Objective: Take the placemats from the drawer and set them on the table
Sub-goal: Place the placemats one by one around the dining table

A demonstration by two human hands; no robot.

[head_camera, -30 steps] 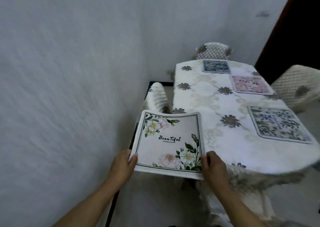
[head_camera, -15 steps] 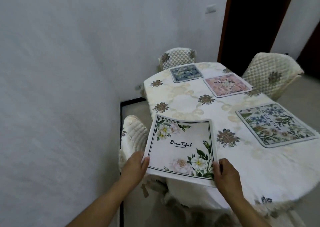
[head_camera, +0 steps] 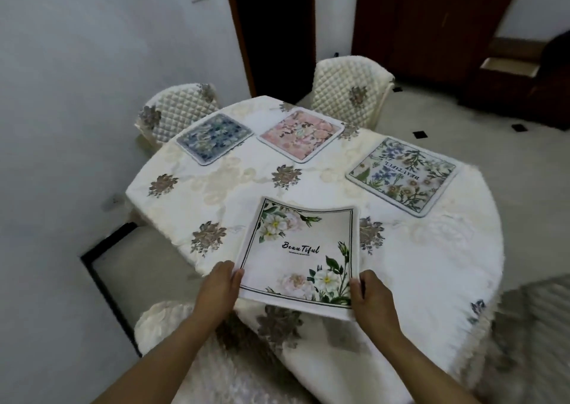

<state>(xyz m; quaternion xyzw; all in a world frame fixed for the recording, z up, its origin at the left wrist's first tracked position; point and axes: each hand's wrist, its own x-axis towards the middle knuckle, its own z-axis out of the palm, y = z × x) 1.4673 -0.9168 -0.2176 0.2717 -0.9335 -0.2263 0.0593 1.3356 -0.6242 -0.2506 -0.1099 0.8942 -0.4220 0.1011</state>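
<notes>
I hold a white placemat (head_camera: 300, 254) printed with white flowers and the word "BeauTiful" over the near side of the table (head_camera: 431, 265). My left hand (head_camera: 219, 289) grips its near left corner and my right hand (head_camera: 371, 297) grips its near right corner. The mat sags slightly, its far edge close to the tablecloth. Three other placemats lie flat on the table: a blue one (head_camera: 214, 137) at the far left, a pink one (head_camera: 300, 134) at the far middle, and a blue-and-green floral one (head_camera: 402, 175) at the right.
Quilted cream chairs stand around the table: one at the far left (head_camera: 175, 110), one at the far side (head_camera: 348, 90), one right below my arms (head_camera: 191, 354). A white wall (head_camera: 77, 95) runs along the left. A dark doorway (head_camera: 274, 30) and dark wooden furniture (head_camera: 431, 27) stand behind.
I have come around to the table's near side, and the held placemat has moved from beside the table edge to over the tabletop. Both hands keep their grip.
</notes>
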